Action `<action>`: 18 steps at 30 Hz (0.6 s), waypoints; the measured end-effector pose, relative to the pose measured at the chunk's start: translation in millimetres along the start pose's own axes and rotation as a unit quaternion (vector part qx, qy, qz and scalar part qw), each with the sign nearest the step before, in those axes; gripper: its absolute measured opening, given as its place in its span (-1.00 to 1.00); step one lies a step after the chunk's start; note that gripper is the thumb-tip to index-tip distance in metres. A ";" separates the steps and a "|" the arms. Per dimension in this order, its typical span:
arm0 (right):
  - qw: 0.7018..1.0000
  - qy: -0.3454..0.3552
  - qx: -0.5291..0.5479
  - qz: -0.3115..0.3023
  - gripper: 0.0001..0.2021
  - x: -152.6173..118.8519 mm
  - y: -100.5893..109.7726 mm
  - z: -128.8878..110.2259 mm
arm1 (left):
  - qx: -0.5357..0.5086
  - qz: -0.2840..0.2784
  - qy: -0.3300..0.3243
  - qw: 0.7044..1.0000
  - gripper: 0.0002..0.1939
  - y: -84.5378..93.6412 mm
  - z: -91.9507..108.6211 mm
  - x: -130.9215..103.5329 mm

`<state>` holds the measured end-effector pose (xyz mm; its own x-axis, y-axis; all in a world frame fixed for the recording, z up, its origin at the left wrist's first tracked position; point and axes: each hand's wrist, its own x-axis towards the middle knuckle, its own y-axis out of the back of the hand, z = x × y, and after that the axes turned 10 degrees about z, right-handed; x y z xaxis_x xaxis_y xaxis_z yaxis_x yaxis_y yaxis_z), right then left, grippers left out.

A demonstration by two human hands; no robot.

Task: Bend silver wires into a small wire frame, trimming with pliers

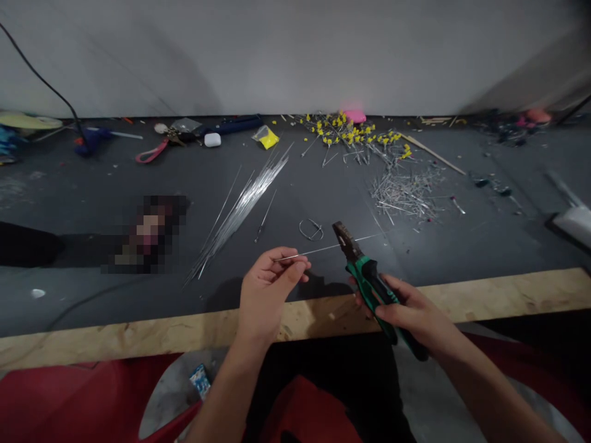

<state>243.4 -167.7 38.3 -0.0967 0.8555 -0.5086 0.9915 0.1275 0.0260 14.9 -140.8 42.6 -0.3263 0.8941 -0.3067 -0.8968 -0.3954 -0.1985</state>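
My left hand (272,289) pinches a thin straight wire (318,250) between thumb and fingers, near the table's front edge. The wire runs right, past the jaws of the pliers (362,274), which have green and black handles. Those handles are wrapped by my right hand (406,307); whether the jaws grip the wire I cannot tell. Just beyond my hands lies a small bent loop of wire (311,230). A bundle of long straight wires (249,200) lies to the left, with one short wire (266,215) beside it.
Short cut wires (401,191) form a pile at the right. Behind it are yellow-tipped wire pieces (351,132) and a wooden stick (431,154). Along the back lie a yellow packet (268,138), a white case (212,140) and keys (173,136). A pale wooden edge (184,320) borders the table.
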 end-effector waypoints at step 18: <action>0.998 0.002 0.000 -0.056 -0.71 -1.7 -29.0 -10.7 | -0.171 0.041 0.025 0.984 -0.94 -27.9 -25.8 -7.9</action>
<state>213.8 -167.6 47.6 -0.2078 0.8378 -0.5049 0.9743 0.2231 -0.0308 50.1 -142.2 26.6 -0.3710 0.8479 -0.3787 -0.7126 -0.5214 -0.4693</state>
